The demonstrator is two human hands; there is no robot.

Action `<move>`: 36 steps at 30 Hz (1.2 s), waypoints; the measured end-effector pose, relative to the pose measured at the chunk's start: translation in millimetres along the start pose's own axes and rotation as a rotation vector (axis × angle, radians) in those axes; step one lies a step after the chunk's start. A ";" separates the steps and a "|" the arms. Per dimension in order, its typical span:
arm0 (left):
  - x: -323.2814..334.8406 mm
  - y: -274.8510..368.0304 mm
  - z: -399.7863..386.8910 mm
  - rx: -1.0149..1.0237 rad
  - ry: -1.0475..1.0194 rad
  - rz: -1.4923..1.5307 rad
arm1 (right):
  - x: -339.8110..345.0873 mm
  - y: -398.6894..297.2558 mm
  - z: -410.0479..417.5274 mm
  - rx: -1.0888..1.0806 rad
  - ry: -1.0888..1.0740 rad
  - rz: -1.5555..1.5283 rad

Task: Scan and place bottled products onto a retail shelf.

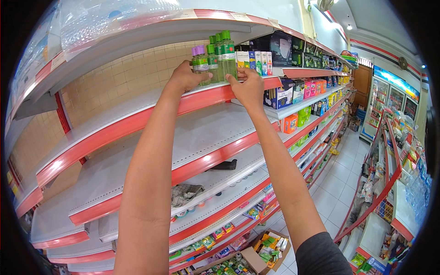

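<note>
A tight group of clear bottles with pale green liquid stands on an upper shelf (144, 110). Purple-capped bottles (202, 63) are at its left, and taller green-capped bottles (227, 51) at its right. My left hand (187, 77) wraps the left side of the group, its thumb across the front of the lower bottles. On the other side, my right hand (247, 86) holds the rightmost tall bottle low down, thumb in front. Small upright boxes (263, 62) stand just right of the bottles. The bottles' back sides are hidden.
A checked cloth (185, 195) and a black object (225, 165) lie on lower shelves. Open cardboard boxes of goods (256, 259) stand on the floor below. Packed shelving continues right beside a tiled aisle (333, 178). Another display rack (388, 196) borders the aisle. Bubble wrap (113, 20) covers goods overhead.
</note>
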State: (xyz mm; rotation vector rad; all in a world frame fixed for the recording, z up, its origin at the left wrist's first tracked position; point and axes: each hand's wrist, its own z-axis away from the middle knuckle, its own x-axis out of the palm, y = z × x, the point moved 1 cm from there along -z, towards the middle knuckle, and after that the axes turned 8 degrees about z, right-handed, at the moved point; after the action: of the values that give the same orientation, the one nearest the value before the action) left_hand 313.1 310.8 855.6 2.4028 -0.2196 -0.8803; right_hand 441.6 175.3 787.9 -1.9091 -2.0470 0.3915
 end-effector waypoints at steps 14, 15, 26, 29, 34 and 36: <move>-5.2 1.4 6.8 -0.086 -0.023 -0.110 | -3.8 3.3 -17.6 -0.122 -0.094 0.086; -6.1 -0.2 5.4 -0.103 -0.041 -0.123 | -3.0 5.2 -20.5 -0.078 -0.182 0.061; -4.3 3.0 5.5 -0.161 -0.082 -0.125 | -0.6 7.1 -22.8 -0.041 -0.237 0.159; 0.4 5.8 4.0 -0.192 -0.118 -0.098 | 1.8 9.9 -24.3 -0.025 -0.247 0.231; -2.8 0.8 3.9 -0.147 -0.083 -0.085 | 2.5 5.1 -26.6 -0.021 -0.252 0.265; -2.6 2.7 2.4 -0.151 -0.085 -0.069 | 2.3 4.1 -26.9 0.000 -0.235 0.274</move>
State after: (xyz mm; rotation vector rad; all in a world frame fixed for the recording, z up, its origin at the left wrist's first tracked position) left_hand 309.6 308.3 857.0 2.2472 -0.0992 -0.9956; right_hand 456.1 177.6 810.9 -2.2436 -1.9194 0.7122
